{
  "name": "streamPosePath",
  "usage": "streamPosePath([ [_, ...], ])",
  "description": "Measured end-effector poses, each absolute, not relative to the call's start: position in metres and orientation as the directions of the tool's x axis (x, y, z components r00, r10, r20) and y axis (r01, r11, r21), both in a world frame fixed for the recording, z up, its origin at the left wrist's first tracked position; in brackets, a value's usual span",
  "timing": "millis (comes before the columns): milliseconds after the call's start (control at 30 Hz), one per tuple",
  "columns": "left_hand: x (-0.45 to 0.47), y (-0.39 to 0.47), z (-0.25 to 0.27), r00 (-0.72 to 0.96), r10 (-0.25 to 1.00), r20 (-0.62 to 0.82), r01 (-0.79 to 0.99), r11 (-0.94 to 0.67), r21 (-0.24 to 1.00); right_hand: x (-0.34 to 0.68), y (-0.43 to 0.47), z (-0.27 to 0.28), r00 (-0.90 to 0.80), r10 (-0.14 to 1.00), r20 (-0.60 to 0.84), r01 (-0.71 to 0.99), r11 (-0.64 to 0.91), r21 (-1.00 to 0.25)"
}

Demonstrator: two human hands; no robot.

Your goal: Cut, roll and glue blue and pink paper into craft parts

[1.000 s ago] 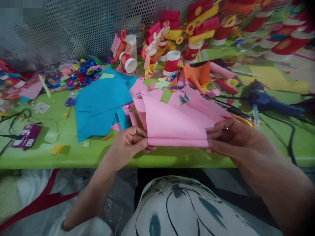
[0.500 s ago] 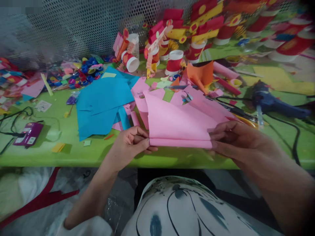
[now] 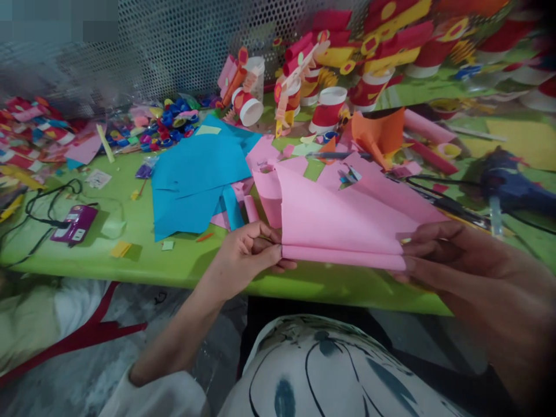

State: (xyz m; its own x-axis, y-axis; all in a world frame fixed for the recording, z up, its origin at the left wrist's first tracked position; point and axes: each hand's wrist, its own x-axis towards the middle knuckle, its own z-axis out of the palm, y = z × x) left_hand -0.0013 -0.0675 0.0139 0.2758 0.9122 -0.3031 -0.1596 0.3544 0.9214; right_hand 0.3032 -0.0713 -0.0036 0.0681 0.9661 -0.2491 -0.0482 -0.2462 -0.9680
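Observation:
A sheet of pink paper (image 3: 334, 217) stretches between my two hands at the table's front edge. Its near edge is rolled into a narrow tube (image 3: 343, 258). My left hand (image 3: 249, 252) pinches the left end of that roll between thumb and fingers. At the right end, my right hand (image 3: 452, 255) grips the roll with the thumb on the near side. The far part of the sheet slants up over pink scraps. Left of the sheet lie large blue paper pieces (image 3: 200, 179) and a small blue paper roll (image 3: 233, 208).
On the green table (image 3: 143, 258) stand a purple power socket (image 3: 75, 224) with black cords and a dark blue glue gun (image 3: 506, 179). Behind are red-and-white paper cups (image 3: 329, 110), colourful small pieces (image 3: 169, 119) and orange paper (image 3: 376, 133). A perforated metal panel (image 3: 186, 52) rises at the back.
The view has shifted left, so most things appear farther right. Both hands still hold the rolled edge of the pink paper; the roll looks much the same.

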Motion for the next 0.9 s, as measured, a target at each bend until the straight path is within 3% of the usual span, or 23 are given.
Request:
streamPosePath([
  [233,0.001,-0.067,0.011,0.244,0.910,-0.334,-0.192,0.383,0.904,0.290,-0.074,0.009,0.171,0.938,-0.302,-0.112,-0.286,-0.952],
  [500,0.000,-0.066,0.007,0.291,0.871,-0.396,-0.181,0.457,0.871,0.292,-0.071,0.012,0.142,0.914,-0.381,-0.178,-0.355,-0.918],
  [900,0.004,-0.063,0.003,0.247,0.878,-0.410,-0.217,0.462,0.860,0.290,-0.072,0.012,0.154,0.909,-0.387,-0.210,-0.353,-0.912],
])
